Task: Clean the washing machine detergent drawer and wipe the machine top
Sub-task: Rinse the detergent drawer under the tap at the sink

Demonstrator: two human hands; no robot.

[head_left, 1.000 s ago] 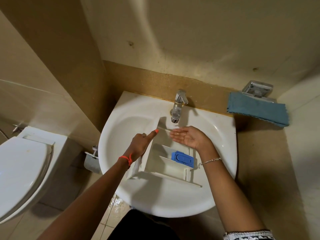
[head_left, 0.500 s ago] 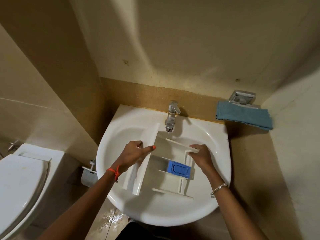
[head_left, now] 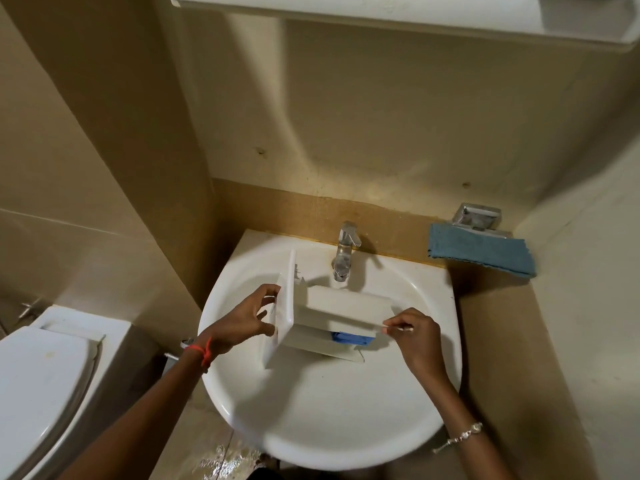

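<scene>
Over a white basin (head_left: pixel 346 441) in a beige bathroom, just below the tap (head_left: pixel 344 251): the washing machine's detergent drawer (head_left: pixel 343 308), held above the bowl and tipped on its side, blue insert (head_left: pixel 349 337) peeking out underneath. Gripped at both ends: left hand (head_left: pixel 242 320) curled round the broad front panel, thumb low, fingers high; right hand (head_left: pixel 415 336) pinching the opposite end between thumb and fingertips. No stream visible at the spout; impossible to tell whether shut off or merely trickling.

Judged from this alone, partway through the first half of the job: drawer out of the machine and at the sink, seemingly being turned for rinsing or draining. No heavy residue apparent on the white plastic, though compartments mostly hidden at this angle. Not yet done, by all appearances: drying, refitting, and wiping the machine top, with no washing machine anywhere in view.

Off to the right, well apart from both hands: a folded blue cloth (head_left: pixel 481 252) beside a chrome holder (head_left: pixel 476 216), a likely candidate for the wiping. At far left, a closed toilet (head_left: pixel 41 393); near the basin's foot, a wet patch (head_left: pixel 221 462) on the floor.
</scene>
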